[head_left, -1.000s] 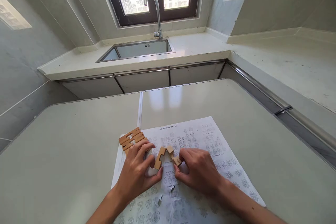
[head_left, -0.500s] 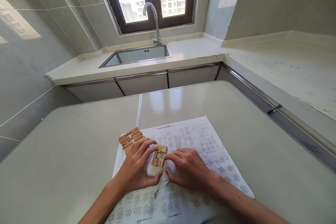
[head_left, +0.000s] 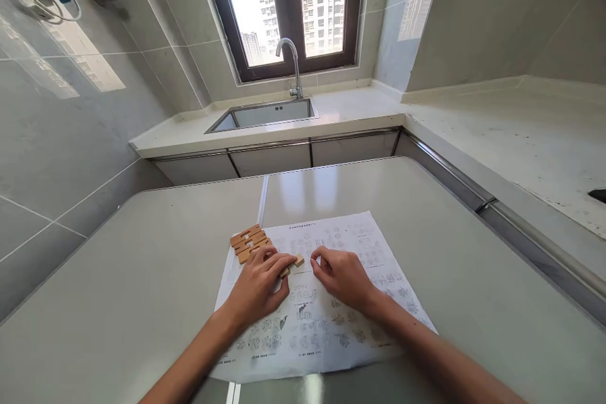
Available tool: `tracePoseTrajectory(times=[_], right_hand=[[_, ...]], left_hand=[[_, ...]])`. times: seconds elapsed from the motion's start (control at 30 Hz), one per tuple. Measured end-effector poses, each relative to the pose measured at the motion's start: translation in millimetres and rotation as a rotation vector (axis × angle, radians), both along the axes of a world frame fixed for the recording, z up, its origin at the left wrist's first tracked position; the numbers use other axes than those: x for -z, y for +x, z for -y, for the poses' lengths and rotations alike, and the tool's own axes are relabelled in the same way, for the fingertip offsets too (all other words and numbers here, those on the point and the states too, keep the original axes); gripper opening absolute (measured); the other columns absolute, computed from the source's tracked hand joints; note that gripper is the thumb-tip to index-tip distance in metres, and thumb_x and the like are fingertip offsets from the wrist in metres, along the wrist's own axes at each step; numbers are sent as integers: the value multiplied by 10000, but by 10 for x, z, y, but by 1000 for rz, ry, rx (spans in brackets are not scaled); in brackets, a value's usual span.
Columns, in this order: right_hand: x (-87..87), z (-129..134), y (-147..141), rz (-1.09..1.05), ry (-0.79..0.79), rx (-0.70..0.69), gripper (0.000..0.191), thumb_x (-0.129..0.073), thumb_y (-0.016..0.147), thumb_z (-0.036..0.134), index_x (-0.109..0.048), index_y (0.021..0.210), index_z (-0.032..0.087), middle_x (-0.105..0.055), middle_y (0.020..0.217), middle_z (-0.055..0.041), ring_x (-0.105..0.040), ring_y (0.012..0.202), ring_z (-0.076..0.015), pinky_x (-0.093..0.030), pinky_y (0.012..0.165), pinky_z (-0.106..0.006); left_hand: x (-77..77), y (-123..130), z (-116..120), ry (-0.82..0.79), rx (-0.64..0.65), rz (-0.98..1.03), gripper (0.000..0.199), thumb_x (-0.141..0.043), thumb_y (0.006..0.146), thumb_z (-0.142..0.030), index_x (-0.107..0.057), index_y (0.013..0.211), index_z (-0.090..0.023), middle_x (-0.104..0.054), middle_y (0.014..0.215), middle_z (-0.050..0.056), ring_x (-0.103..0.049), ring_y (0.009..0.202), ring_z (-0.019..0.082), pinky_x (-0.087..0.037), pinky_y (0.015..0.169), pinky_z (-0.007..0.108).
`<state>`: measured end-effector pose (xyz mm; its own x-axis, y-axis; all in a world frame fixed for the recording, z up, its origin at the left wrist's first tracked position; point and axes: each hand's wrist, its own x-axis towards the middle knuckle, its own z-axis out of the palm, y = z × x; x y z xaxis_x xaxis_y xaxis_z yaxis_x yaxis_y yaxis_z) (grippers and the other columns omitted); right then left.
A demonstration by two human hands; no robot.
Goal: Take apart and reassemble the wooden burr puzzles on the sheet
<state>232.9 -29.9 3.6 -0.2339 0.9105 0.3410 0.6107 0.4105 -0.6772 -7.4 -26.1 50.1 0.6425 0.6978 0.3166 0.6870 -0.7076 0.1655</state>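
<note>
My left hand (head_left: pixel 263 278) is curled over light wooden blocks (head_left: pixel 299 260) on the printed sheet (head_left: pixel 326 341), its fingers closed round them and hiding most of them. To the right, my right hand (head_left: pixel 341 273) hovers near the sheet with thumb and fingertips drawn together; whether anything tiny sits between them is not visible. Darker orange-brown notched wooden pieces (head_left: pixel 248 242) lie side by side at the sheet's upper left corner, just beyond my left hand.
The sheet rests on a pale glossy table (head_left: pixel 142 278). Beyond it are a counter (head_left: pixel 350 104), a sink (head_left: pixel 274 115), a tap (head_left: pixel 296 66) and a window. Another counter (head_left: pixel 530 132) runs along the right.
My left hand has closed over the light blocks, which were lying in view between both hands. My right hand has drawn away from them and pinched its fingers. The view has shifted.
</note>
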Motion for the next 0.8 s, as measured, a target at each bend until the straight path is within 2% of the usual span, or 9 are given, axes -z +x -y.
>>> tracePoseTrajectory(times=[0.13,0.27,0.43,0.6,0.7,0.8], right_hand=[[16,6,35,-4,-1,1,181,-545,1005,235,-692,901,219,-585,587,59,-555,525,-137,-363,587,-248],[19,21,79,0,1,-6,202,-527,1010,254,-694,900,222,-587,590,49,-560,538,-151,-373,592,-252],[8,46,106,11,9,-26,203,-530,1006,269,-692,891,226,-606,598,43,-581,549,-159,-380,586,-255],[3,54,104,12,12,-26,209,-528,1003,273,-678,863,230,-600,589,45,-580,537,-160,-374,570,-256],[-4,64,102,9,4,-28,215,-521,1006,276,-671,859,231,-596,591,44,-573,535,-158,-371,564,-256],[-8,80,104,7,-11,-38,230,-509,1018,289,-668,861,233,-578,581,48,-551,516,-153,-376,553,-255]], left_hand=[[-16,-123,160,55,-60,15,483,-592,920,-84,-615,1365,-269,-790,1170,62,-645,1181,299,-549,1005,480],[-23,-171,308,111,-123,28,383,-636,951,-161,-635,1324,-244,-752,1270,96,-617,1269,317,-530,1053,511],[43,8,331,161,-198,36,212,-742,949,-293,-708,1148,-228,-724,1271,102,-604,1258,327,-522,1056,530],[111,147,261,190,-224,32,69,-763,948,-270,-716,960,-221,-725,1245,100,-600,1255,334,-525,1028,532],[111,54,301,192,-222,26,122,-748,961,-248,-691,858,-217,-726,1258,94,-594,1276,337,-522,1025,521],[91,-133,391,191,-231,26,125,-728,967,-211,-685,850,-226,-735,1249,83,-610,1261,332,-524,1004,507]])
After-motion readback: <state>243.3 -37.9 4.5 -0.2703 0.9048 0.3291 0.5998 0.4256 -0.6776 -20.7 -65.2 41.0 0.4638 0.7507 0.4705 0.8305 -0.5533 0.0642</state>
